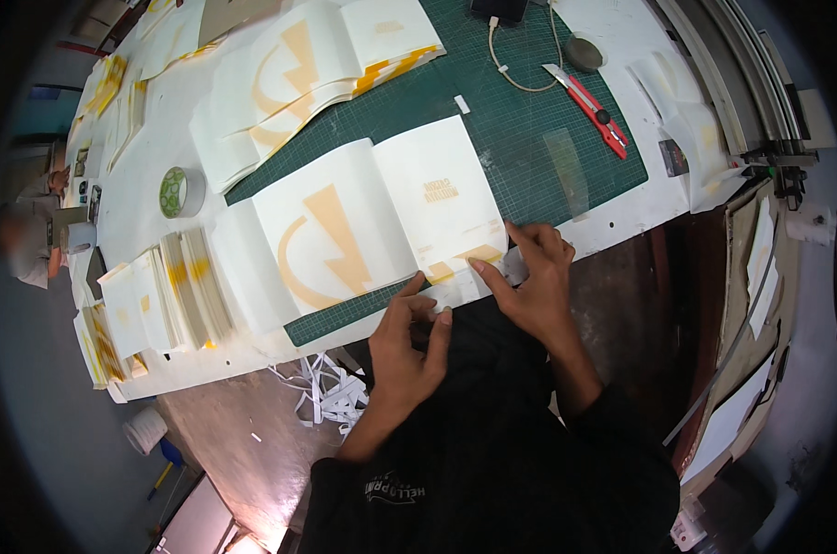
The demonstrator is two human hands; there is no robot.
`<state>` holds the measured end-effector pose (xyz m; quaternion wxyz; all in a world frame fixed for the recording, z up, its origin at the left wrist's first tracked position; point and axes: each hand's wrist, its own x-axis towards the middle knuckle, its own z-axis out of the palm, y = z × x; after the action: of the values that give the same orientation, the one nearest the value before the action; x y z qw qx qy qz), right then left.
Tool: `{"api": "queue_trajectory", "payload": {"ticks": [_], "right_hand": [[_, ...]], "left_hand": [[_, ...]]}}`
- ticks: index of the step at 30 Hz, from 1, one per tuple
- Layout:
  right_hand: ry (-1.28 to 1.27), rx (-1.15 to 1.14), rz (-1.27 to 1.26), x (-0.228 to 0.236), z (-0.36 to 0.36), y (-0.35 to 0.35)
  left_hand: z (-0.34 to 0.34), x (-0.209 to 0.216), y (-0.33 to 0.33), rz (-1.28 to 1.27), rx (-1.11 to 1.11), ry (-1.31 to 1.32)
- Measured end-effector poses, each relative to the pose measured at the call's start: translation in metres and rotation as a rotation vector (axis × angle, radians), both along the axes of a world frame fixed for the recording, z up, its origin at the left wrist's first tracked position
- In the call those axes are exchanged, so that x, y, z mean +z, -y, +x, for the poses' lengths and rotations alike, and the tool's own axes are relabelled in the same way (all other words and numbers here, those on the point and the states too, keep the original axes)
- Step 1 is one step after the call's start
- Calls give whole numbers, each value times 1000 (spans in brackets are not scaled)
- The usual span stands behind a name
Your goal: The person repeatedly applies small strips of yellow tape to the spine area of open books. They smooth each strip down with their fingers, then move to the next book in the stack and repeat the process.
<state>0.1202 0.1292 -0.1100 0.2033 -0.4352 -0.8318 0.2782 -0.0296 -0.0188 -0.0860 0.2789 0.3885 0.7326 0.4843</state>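
A large white paper sheet with a pale orange lightning-bolt print lies creased on the green cutting mat. At its near right corner a strip with orange patches is turned over. My right hand grips that corner, thumb on the turned strip and index finger at the right edge. My left hand is at the sheet's near edge, index fingertip touching it. Its thumb stands apart from the index finger, and the other fingers are bent.
Similar printed sheets lie behind. A red utility knife, a clear strip and a cabled dark device are at right. Left are a tape roll and stacked booklets. Paper offcuts lie below the table; another person is far left.
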Motion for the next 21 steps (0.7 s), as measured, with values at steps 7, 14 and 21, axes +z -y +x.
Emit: {"api": "queue_trajectory", "payload": {"ticks": [7, 14, 21], "right_hand": [[-12, 10, 29, -5, -3, 2], [-12, 17, 103, -6, -2, 5], [-13, 30, 106, -3, 1, 3]], "left_hand": [[13, -13, 6, 66, 209, 311], [16, -3, 7, -43, 93, 303], [12, 3, 4, -65, 59, 8]]}}
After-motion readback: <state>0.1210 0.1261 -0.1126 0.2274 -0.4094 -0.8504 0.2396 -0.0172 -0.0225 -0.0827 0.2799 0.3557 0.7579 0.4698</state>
